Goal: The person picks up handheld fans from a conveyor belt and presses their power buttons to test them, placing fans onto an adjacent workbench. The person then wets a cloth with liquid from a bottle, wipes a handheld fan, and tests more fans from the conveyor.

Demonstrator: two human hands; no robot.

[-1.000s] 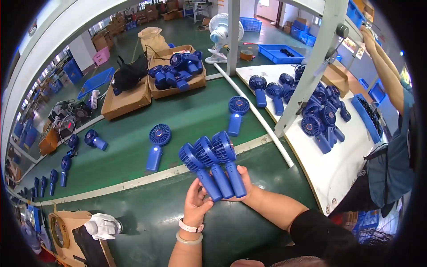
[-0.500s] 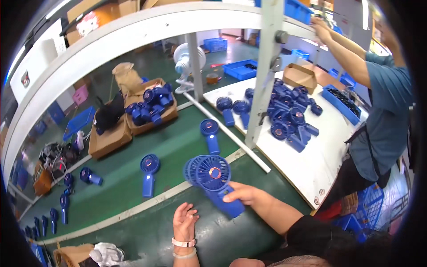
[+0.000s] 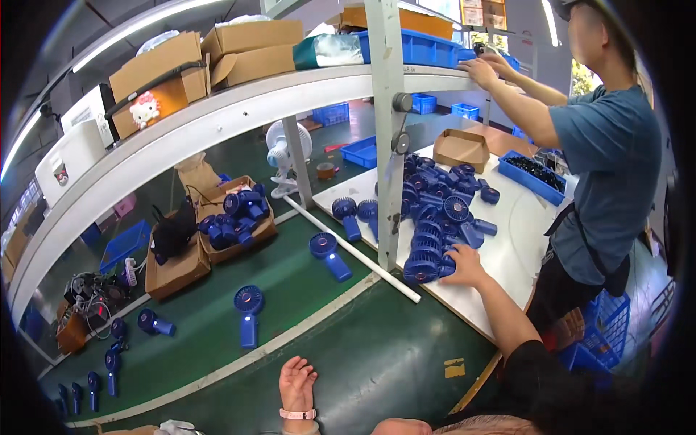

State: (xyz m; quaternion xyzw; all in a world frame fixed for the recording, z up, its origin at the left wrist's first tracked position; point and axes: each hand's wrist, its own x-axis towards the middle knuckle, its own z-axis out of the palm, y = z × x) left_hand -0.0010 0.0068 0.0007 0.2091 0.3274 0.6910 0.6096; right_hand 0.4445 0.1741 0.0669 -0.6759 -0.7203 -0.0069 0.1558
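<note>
My right hand [image 3: 465, 267] is at the near edge of the white table, its fingers round the handles of several stacked blue handheld fans [image 3: 422, 267]. Their round grilles face left, against a heap of similar fans [image 3: 455, 209]. Part of the grip is hidden by the fans. Low in the middle, my left hand [image 3: 297, 383] rests over the green surface, fingers loosely bent apart, holding nothing. Nearest to it on the green belt lies one blue fan [image 3: 249, 315]; another fan [image 3: 330, 255] lies farther right, and several more trail off to the left.
A white upright post [image 3: 388, 145] and a white rod [image 3: 355, 250] stand between belt and white table [image 3: 500, 290]. Cardboard boxes of fans [image 3: 239, 217] sit beyond the belt. A co-worker in a blue shirt [image 3: 605, 145] reaches toward blue bins [image 3: 420, 49] on the shelf.
My right hand has carried the stacked fans from over the green surface rightward to the white table's heap. The view has turned right and up. My left hand stays low and empty.
</note>
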